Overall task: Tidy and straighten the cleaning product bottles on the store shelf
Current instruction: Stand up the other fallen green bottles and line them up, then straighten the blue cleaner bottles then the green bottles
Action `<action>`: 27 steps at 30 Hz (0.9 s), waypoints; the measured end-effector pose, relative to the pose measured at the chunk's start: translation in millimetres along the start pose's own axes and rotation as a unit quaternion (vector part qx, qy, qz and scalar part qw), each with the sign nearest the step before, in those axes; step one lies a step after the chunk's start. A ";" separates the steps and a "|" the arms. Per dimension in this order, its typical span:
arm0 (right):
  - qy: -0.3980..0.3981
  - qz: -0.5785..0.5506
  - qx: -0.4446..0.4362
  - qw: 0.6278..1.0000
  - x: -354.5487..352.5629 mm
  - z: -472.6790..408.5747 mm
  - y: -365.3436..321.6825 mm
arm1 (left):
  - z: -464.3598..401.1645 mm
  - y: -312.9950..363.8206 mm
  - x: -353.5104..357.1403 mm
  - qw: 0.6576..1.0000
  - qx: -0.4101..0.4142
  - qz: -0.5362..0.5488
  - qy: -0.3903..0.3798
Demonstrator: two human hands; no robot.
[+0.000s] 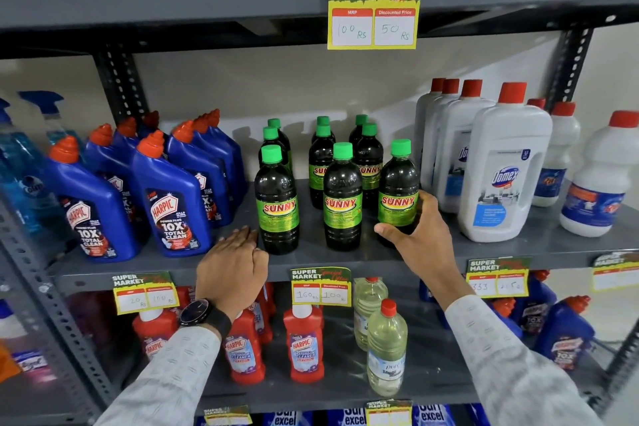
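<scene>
The middle Sunny bottle (343,197) at the front of the grey shelf (345,258) serves as the marker here. Just right of it, the right hand (420,235) is wrapped around the lower part of the right Sunny bottle (397,192), thumb across the front below the label and fingers curled round the far side; the bottle stands upright with its label facing out. Left of the marker stands the left Sunny bottle (276,201), and just beside its base the left hand (235,261) rests on the shelf edge, fingers together and flat, holding nothing, though whether it touches the bottle is hard to say.

Judging from how things lie, the job looks well along for the green-capped group: three bottles form a front row, labels forward, with more rows behind the marker. The front three are not quite evenly spaced or level with each other, so the bottle in hand probably still needs nudging into line. Further left of the marker, the blue Harpic bottles (169,197) sit at mixed angles and look unsorted. To the right, the white Domex bottles (505,166) stand crowded and staggered, so they too seem left to do
</scene>
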State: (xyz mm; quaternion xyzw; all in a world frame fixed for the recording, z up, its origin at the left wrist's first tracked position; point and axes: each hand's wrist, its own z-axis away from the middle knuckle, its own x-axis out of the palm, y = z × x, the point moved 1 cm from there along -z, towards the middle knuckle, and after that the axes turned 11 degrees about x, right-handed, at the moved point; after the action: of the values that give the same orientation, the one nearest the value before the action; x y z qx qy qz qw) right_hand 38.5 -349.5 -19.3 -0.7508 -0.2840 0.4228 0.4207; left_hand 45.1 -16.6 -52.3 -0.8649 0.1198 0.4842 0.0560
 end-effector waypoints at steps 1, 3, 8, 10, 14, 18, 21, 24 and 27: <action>0.000 0.003 -0.002 1.000 -0.2 0.6 -0.1 | 0.0 -0.4 0.1 1.000 0.001 0.001 0.003; -0.001 0.002 -0.009 1.000 -1.2 2.5 -2.2 | 0.5 0.6 -1.7 1.000 0.006 0.012 0.010; 0.089 -0.004 -0.050 0.995 -2.9 17.8 -19.3 | 12.6 4.5 -21.1 0.983 -0.026 0.135 0.121; 0.176 0.005 -0.114 0.978 -2.6 30.7 -32.1 | 26.4 5.0 -32.9 0.963 -0.028 0.190 0.189; 0.238 -0.003 -0.222 0.945 23.3 66.3 -77.5 | 53.6 -16.0 -54.3 0.930 -0.017 0.229 0.288; 0.143 -0.045 -0.315 0.937 102.9 119.6 -128.1 | 73.9 -76.9 -68.8 0.898 -0.059 0.215 0.380; 0.035 -0.049 -0.282 0.957 179.3 152.9 -151.2 | 81.6 -123.8 -67.6 0.901 -0.101 0.184 0.380; -0.017 -0.042 -0.184 0.982 239.1 163.7 -166.3 | 77.8 -154.7 -67.3 0.901 -0.135 0.196 0.362; -0.023 -0.070 -0.097 0.993 269.3 164.0 -180.1 | 64.5 -172.6 -70.5 0.907 -0.154 0.199 0.339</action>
State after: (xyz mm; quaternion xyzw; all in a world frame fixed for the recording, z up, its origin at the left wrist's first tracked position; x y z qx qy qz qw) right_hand 12.2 12.6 -16.2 -0.7564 -0.3849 0.3797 0.3682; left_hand 1.6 174.5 -29.5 -0.9330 0.2249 0.1757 -0.2192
